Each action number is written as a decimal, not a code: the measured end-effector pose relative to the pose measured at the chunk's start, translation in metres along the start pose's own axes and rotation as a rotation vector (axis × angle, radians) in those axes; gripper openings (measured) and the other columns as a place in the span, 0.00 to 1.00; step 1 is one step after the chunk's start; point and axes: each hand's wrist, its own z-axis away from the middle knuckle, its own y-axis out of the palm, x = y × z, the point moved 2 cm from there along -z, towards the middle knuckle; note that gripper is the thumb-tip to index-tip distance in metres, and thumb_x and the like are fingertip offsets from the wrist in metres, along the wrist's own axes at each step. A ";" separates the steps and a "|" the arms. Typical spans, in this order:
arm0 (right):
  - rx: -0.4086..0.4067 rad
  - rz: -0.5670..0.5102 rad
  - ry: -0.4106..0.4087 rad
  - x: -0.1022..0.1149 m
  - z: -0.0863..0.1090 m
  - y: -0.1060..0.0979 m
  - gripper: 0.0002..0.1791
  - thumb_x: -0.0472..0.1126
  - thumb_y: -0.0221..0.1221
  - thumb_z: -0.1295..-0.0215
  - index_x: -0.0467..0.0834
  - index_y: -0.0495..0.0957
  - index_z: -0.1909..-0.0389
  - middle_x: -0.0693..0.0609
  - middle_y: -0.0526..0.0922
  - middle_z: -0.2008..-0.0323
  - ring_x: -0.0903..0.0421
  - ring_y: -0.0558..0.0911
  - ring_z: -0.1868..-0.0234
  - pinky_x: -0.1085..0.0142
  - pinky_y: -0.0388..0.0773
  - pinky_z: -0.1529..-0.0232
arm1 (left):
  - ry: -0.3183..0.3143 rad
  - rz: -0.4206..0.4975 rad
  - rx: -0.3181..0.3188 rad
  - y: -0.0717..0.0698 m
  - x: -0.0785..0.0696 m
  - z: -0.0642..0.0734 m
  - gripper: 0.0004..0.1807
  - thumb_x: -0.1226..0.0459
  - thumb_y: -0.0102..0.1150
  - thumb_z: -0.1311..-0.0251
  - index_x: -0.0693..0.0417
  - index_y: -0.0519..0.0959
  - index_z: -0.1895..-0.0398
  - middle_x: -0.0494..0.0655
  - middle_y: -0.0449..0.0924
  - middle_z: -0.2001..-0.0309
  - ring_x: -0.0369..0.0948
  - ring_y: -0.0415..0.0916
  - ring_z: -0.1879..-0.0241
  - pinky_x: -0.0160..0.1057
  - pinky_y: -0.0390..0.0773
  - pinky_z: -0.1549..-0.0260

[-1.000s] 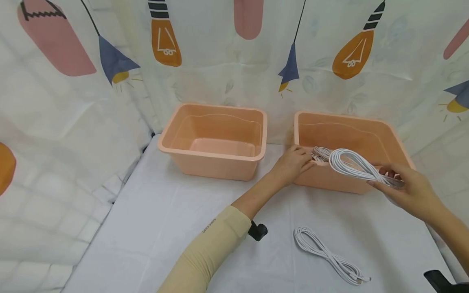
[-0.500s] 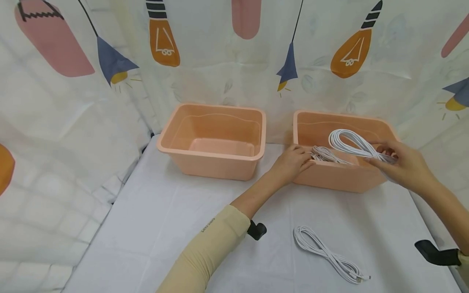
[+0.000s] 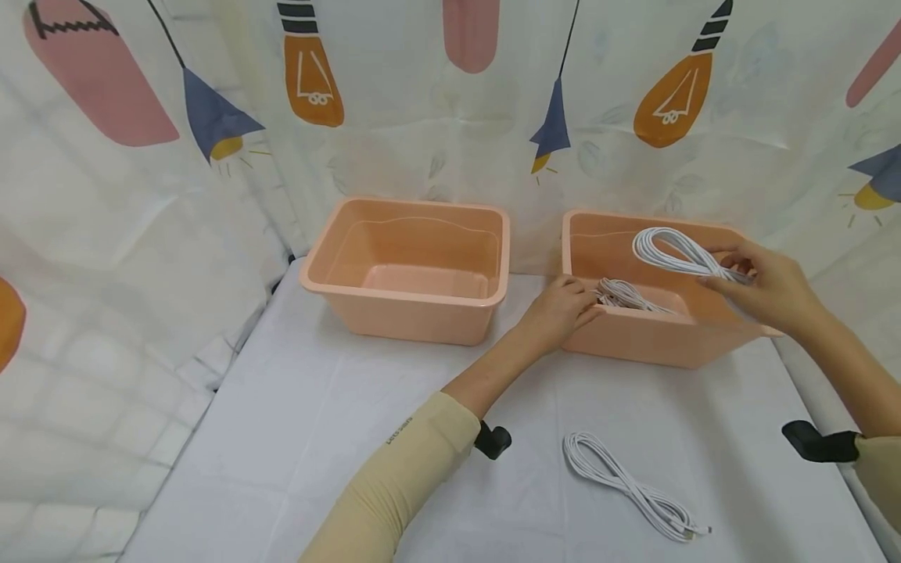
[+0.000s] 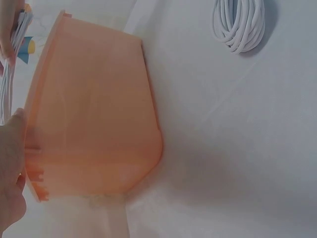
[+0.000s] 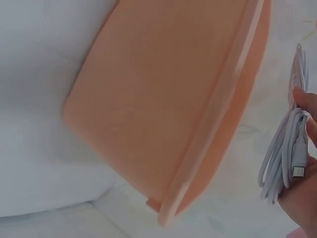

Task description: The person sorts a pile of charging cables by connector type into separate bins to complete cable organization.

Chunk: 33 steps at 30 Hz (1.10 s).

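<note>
In the head view, my right hand (image 3: 770, 289) pinches a coiled white cable (image 3: 674, 252) at one end, held up over the right-hand peach bin (image 3: 640, 344). The right wrist view shows the cable's metal plug (image 5: 298, 171) beside the thumb. My left hand (image 3: 559, 313) grips the rim of that same bin at its left front corner. Inside the bin, just past the left fingertips, lies another coiled cable (image 3: 626, 295). From the left wrist, the bin's outer wall (image 4: 94, 114) fills much of the view, with the left thumb at its rim.
A second peach bin (image 3: 408, 313) stands to the left with nothing inside. On the white-covered table (image 3: 296, 438) a third coiled white cable (image 3: 629, 489) lies in front of the right bin. Printed curtains (image 3: 450, 133) hang close behind both bins.
My right hand has carried the coiled cable up and away from me, from the bin's front edge to above its inside. The left hand stays at the rim.
</note>
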 end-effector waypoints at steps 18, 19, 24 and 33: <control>0.072 0.014 0.153 -0.009 -0.027 -0.004 0.32 0.47 0.65 0.26 0.32 0.70 0.31 0.27 0.76 0.46 0.46 0.71 0.53 0.81 0.62 0.69 | -0.018 0.001 0.003 0.000 0.002 0.000 0.16 0.52 0.55 0.20 0.50 0.88 0.49 0.43 0.87 0.49 0.43 0.76 0.36 0.34 0.73 0.33; 0.066 0.002 0.163 -0.009 -0.028 -0.005 0.33 0.48 0.65 0.25 0.33 0.69 0.30 0.27 0.76 0.46 0.52 0.71 0.54 0.82 0.63 0.70 | -0.015 0.001 -0.001 0.000 0.002 0.000 0.16 0.52 0.55 0.20 0.50 0.88 0.50 0.43 0.87 0.49 0.43 0.76 0.36 0.34 0.73 0.34; 0.056 -0.055 0.195 -0.009 -0.027 -0.006 0.39 0.53 0.66 0.26 0.34 0.66 0.26 0.27 0.75 0.42 0.61 0.73 0.52 0.86 0.64 0.69 | -0.009 0.011 -0.010 0.001 0.002 0.000 0.16 0.52 0.55 0.21 0.50 0.88 0.51 0.43 0.87 0.49 0.43 0.76 0.36 0.34 0.73 0.34; 0.074 -0.078 0.160 -0.003 -0.008 0.000 0.35 0.49 0.64 0.24 0.33 0.66 0.27 0.26 0.75 0.42 0.54 0.80 0.48 0.88 0.66 0.68 | 0.010 0.014 -0.039 0.001 0.002 0.001 0.15 0.52 0.56 0.21 0.50 0.87 0.54 0.42 0.86 0.46 0.43 0.76 0.35 0.34 0.72 0.31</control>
